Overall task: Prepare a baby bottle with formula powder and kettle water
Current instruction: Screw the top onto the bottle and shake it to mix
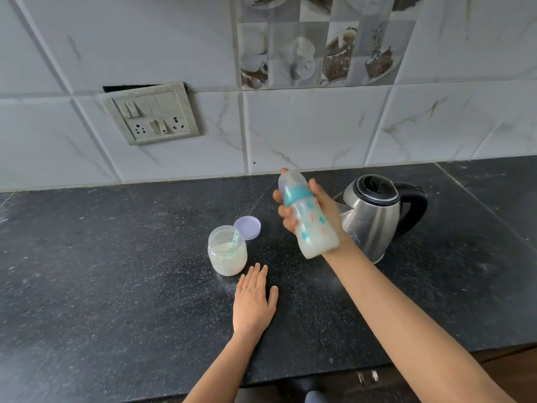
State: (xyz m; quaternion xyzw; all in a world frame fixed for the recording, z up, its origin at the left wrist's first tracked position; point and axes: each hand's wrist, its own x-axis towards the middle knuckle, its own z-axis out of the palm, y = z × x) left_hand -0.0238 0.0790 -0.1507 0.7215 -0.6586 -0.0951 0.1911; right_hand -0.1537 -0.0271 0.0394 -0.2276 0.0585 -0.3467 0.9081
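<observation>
My right hand (pixel 322 210) grips a capped baby bottle (pixel 308 219) with a teal ring, held tilted above the counter with milky liquid in its lower part. Beside it on the right stands a steel kettle (pixel 374 216) with a black lid and handle. The open formula jar (pixel 227 251), with powder and a teal scoop inside, sits left of the bottle. Its lilac lid (pixel 247 227) lies behind it. My left hand (pixel 252 301) rests flat on the black counter (pixel 116 271), just in front of the jar, holding nothing.
A tiled wall rises behind the counter, with a switch and socket panel (pixel 151 113) at the left. The counter's front edge runs along the bottom, with a drawer handle (pixel 368 376) below it.
</observation>
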